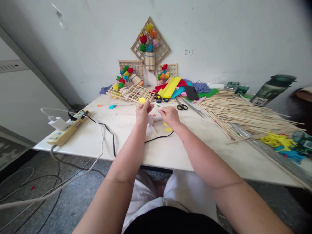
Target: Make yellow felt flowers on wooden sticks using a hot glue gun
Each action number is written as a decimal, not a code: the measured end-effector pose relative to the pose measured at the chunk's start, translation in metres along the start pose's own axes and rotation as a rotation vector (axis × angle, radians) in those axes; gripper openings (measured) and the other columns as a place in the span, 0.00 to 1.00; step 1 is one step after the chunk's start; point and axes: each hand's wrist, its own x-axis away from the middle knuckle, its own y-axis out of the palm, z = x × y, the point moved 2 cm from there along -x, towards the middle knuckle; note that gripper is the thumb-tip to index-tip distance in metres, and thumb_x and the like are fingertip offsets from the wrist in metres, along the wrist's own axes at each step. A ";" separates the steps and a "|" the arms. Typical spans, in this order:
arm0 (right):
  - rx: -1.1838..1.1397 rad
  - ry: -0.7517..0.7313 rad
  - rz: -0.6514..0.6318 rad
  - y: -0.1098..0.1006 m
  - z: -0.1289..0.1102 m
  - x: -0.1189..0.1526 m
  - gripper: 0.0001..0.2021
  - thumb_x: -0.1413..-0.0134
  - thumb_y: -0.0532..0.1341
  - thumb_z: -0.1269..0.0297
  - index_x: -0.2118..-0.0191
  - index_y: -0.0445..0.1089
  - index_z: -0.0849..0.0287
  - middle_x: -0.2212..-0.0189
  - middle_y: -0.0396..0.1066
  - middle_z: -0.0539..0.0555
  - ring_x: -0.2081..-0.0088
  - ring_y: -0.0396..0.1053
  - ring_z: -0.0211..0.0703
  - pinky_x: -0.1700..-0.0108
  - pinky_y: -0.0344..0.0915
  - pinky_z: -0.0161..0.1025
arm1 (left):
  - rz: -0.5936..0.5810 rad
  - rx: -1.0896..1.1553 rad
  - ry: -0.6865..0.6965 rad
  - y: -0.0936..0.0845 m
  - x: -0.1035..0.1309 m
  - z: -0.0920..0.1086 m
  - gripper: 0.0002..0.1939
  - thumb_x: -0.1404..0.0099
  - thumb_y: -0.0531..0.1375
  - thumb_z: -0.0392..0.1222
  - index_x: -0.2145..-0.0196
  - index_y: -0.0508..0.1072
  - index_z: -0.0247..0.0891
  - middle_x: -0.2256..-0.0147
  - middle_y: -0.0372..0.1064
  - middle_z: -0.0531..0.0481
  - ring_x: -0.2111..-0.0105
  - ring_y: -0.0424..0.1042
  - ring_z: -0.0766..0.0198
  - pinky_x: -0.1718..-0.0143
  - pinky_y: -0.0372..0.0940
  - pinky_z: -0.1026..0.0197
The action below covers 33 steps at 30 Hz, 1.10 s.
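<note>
Over the middle of the table, my left hand (143, 112) is closed, with a round yellow paper piece (142, 100) at its fingertips. My right hand (170, 117) is pinched shut beside it. A thin pale piece with a spot of green (158, 105) shows at those fingertips, too small to name. Below and between the hands lies a white glue gun (151, 121), partly hidden, with a black cord running from it. Yellow paper pieces (168, 129) rest on the table near my right wrist. Just beyond the hands is a wooden lattice (136, 92).
Lattice panels with paper flowers (150, 40) stand against the wall. Scissors (182, 106), coloured crepe paper (170, 87) and a phone (191, 93) lie behind. Wooden sticks (243, 110) and a dark green bottle (273, 90) are right. A power strip (69, 128) with trailing cables sits left.
</note>
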 end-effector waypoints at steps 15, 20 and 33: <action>0.037 0.017 0.000 -0.001 -0.006 0.003 0.14 0.40 0.54 0.61 0.62 0.77 0.58 0.66 0.77 0.58 0.63 0.72 0.46 0.64 0.56 0.37 | -0.118 -0.113 0.030 0.003 0.001 -0.004 0.17 0.52 0.68 0.53 0.78 0.72 0.35 0.77 0.72 0.51 0.79 0.67 0.71 0.72 0.63 0.66; 0.007 0.035 0.003 0.000 -0.006 0.004 0.13 0.41 0.55 0.60 0.64 0.77 0.57 0.67 0.77 0.57 0.63 0.72 0.47 0.65 0.57 0.38 | -0.162 -0.152 0.014 0.006 0.005 -0.003 0.17 0.53 0.68 0.53 0.78 0.72 0.35 0.79 0.71 0.51 0.80 0.66 0.71 0.73 0.64 0.66; -0.158 0.058 0.116 -0.010 0.008 -0.004 0.11 0.47 0.57 0.72 0.62 0.75 0.58 0.60 0.74 0.56 0.59 0.70 0.46 0.58 0.62 0.39 | 0.206 -0.882 -0.049 -0.047 -0.027 0.022 0.07 0.57 0.65 0.33 0.83 0.69 0.39 0.86 0.66 0.51 0.70 0.75 0.56 0.64 0.66 0.57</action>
